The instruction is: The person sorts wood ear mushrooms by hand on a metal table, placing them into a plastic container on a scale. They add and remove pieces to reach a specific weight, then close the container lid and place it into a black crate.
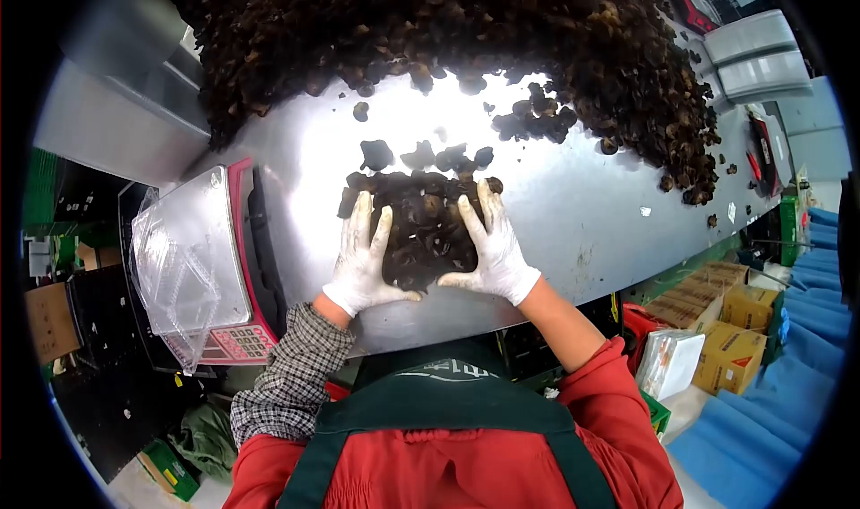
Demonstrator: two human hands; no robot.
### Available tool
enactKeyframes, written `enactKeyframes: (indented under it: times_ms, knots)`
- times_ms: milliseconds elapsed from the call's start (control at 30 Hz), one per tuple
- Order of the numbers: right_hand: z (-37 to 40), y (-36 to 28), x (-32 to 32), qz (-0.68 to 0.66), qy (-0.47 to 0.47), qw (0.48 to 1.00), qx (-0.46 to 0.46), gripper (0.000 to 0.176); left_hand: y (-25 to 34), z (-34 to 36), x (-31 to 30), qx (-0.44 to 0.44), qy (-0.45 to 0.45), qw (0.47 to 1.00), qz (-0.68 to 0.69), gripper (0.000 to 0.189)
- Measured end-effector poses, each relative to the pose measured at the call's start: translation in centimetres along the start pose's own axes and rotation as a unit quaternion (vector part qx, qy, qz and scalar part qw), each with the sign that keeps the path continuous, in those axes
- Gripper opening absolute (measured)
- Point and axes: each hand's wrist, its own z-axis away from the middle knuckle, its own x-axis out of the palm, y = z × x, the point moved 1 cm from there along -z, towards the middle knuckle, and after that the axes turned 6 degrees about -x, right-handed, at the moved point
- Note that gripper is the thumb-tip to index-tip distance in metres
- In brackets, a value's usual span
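Observation:
A small heap of dark brown, curled mushroom pieces (425, 227) lies on the metal table near its front edge. My left hand (360, 263), in a white glove, rests along the heap's left side, fingers stretched forward and thumb angled in at the front. On the other side my right hand (495, 256), also gloved in white, mirrors it with fingers spread. Both hands frame the heap, and neither is closed around a piece. Several loose pieces (376, 155) sit just beyond the fingertips.
A big pile of the same pieces (430, 25) covers the table's far side. To the left, a scale (202, 249) bears a clear plastic container (184, 299). Stacked plastic trays (757, 57) stand at the far right. Cardboard boxes (730, 357) are below the table's right edge.

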Motion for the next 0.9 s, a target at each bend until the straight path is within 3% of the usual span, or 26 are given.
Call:
enactKeyframes:
  times_ms: [133, 233, 300, 367, 433, 467, 500, 567, 633, 767, 800, 833, 900]
  knots:
    - [0.2, -1.2, 0.6, -0.004, -0.108, 0.991, -0.078, 0.108, 0.3, -1.2, 0.0, 0.064, -0.105, 0.992, -0.02, 0.121]
    - [0.0, -2.0, 1.1, 0.005, -0.085, 0.993, -0.087, 0.099, 0.8, -0.3, 1.2, 0.098, -0.059, 0.993, -0.027, 0.103]
    - [-1.5, -1.8, 0.7, 0.029, -0.113, 0.992, -0.049, 0.096, 0.2, -1.0, 2.2, 0.057, -0.025, 0.998, -0.017, 0.094]
    - [-3.6, -1.0, 1.0, 0.013, -0.061, 0.998, -0.005, 0.084, 1.1, -3.8, 1.5, -0.048, -0.01, 0.997, 0.059, 0.078]
    - [-6.7, -0.5, -0.1, -0.11, -0.129, 0.978, 0.125, 0.073, 0.1, -6.2, 1.0, -0.134, -0.033, 0.978, 0.156, 0.063]
    - [-7.7, 0.1, -0.4, -0.167, -0.113, 0.97, 0.138, 0.069, 1.6, -7.7, -1.4, -0.246, -0.112, 0.921, 0.282, 0.058]
    - [-8.6, 0.3, -0.9, -0.224, -0.095, 0.958, 0.15, 0.064, 3.2, -9.0, -3.9, -0.348, -0.187, 0.829, 0.397, 0.052]
    - [-10.2, 0.0, -1.7, -0.374, -0.087, 0.904, 0.19, 0.06, 1.4, -9.4, -3.6, -0.292, -0.105, 0.861, 0.403, 0.049]
    - [-12.6, -2.9, -4.4, -0.389, -0.104, 0.902, 0.156, 0.061, 5.3, -9.4, -9.0, -0.3, -0.087, 0.849, 0.426, 0.049]
    - [-16.3, -9.3, -5.7, -0.389, -0.097, 0.913, 0.075, 0.06, 5.8, -6.4, -15.0, -0.23, 0.003, 0.847, 0.479, 0.05]
    - [-17.3, -11.5, -5.5, -0.333, -0.077, 0.939, 0.019, 0.058, 6.2, -5.1, -17.3, -0.231, 0.018, 0.849, 0.476, 0.049]
    - [-18.3, -14.6, -5.6, -0.425, -0.117, 0.894, 0.079, 0.057, 5.3, -3.5, -18.8, -0.23, 0.061, 0.874, 0.424, 0.048]
    - [-20.4, -17.5, -2.2, -0.399, -0.112, 0.909, -0.034, 0.056, 4.7, 0.2, -22.7, -0.231, 0.116, 0.879, 0.401, 0.049]
